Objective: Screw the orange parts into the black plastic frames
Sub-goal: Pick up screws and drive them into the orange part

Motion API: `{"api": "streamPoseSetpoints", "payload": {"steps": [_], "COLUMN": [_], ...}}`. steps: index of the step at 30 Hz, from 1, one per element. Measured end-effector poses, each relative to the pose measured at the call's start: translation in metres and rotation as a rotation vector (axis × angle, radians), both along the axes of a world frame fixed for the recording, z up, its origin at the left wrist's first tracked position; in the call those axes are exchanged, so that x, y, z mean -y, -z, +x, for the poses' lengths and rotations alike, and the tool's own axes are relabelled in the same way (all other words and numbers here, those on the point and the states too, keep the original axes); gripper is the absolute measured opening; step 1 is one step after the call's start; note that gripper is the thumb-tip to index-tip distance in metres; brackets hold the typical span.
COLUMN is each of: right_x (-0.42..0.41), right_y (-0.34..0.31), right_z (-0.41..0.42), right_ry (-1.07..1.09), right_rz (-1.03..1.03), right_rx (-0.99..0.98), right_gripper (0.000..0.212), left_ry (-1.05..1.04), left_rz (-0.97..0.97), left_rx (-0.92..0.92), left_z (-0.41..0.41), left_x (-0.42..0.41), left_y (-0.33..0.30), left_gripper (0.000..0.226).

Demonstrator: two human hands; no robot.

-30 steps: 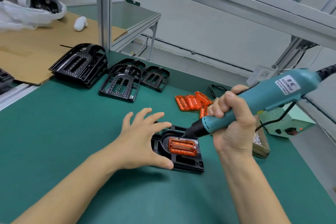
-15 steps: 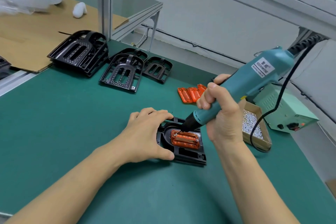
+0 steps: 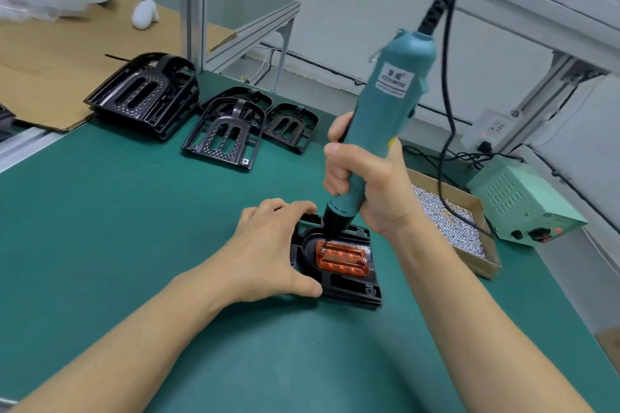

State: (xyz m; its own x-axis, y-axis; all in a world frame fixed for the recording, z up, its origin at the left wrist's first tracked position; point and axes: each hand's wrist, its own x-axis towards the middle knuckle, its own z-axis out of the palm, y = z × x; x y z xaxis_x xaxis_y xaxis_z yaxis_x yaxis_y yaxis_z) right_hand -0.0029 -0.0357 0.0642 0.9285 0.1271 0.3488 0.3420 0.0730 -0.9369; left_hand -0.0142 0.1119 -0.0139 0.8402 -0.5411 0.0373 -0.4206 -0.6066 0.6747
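Now that we've swung the electric screwdriver (image 3: 385, 131) upright, driving begins.
Right hand (image 3: 365, 184) grips it; left-hand fingers (image 3: 281, 211) curl over the black plastic frame (image 3: 349, 288), bit on the orange part (image 3: 342, 258).

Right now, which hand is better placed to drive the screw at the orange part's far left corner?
The right hand. It grips the electric screwdriver nearly upright, bit down at that corner of the orange part. The left hand is busy steadying the black frame.

A ribbed translucent orange part (image 3: 342, 258) sits flat in the black plastic frame (image 3: 349, 288); more black frames (image 3: 224, 134) lie stacked well behind it.
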Motion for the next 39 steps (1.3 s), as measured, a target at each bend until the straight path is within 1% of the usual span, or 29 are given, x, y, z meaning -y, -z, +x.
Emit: {"api": "streamPoseSetpoints", "payload": {"steps": [3, 5, 9, 14, 17, 21, 26, 29, 32, 36, 37, 39], "right_x": [-0.009, -0.012, -0.002, 0.011, 0.011, 0.008, 0.009, 0.007, 0.008, 0.008, 0.006, 0.001], "right_y": [0.001, 0.002, 0.005, 0.009, 0.009, 0.007, 0.006, 0.006, 0.007, 0.015, 0.016, 0.015], "right_z": [0.005, 0.006, 0.001, -0.007, -0.008, -0.01, -0.011, -0.01, -0.013, -0.023, -0.024, -0.026], "right_ry": [-0.142, -0.165, -0.092, 0.019, 0.028, -0.019, -0.189, -0.201, -0.086, 0.289, 0.357, 0.423], "right_rz": [-0.121, -0.154, -0.041, 0.093, 0.094, 0.069, 0.062, 0.05, 0.109, 0.23, 0.238, 0.2], "right_rx": [0.006, 0.008, 0.025, 0.024, 0.051, 0.067, 0.005, -0.006, 0.026, 0.085, 0.094, 0.099], "right_gripper": [0.026, 0.027, 0.016, 0.024, 0.017, 0.016, 0.014, 0.016, 0.021, 0.021, 0.022, 0.023], "left_ry": [-0.011, -0.016, -0.01, -0.013, -0.013, -0.014, -0.01, -0.002, -0.005, -0.005, -0.006, -0.005], "left_rz": [-0.019, -0.018, -0.04, -0.036, -0.03, -0.027, -0.028, -0.03, -0.018, 0.002, 0.007, 0.015], "left_rx": [-0.022, -0.023, -0.036, -0.036, -0.03, -0.032, -0.038, -0.036, -0.022, -0.012, -0.01, -0.007], "left_z": [0.001, 0.001, 0.001, 0.002, 0.001, 0.001, 0.002, 0.002, 0.002, 0.003, 0.003, 0.003], "left_x": [0.0, 0.0, -0.001, 0.0, 0.0, -0.001, -0.001, -0.002, -0.002, -0.002, -0.002, -0.002], "left_y": [0.0, 0.001, 0.002, 0.002, 0.002, 0.002, 0.002, 0.002, 0.003, 0.002, 0.002, 0.001], "left_gripper": [0.105, 0.105, 0.106, 0.107, 0.106, 0.106, 0.107, 0.106, 0.104, 0.105, 0.105, 0.105]}}
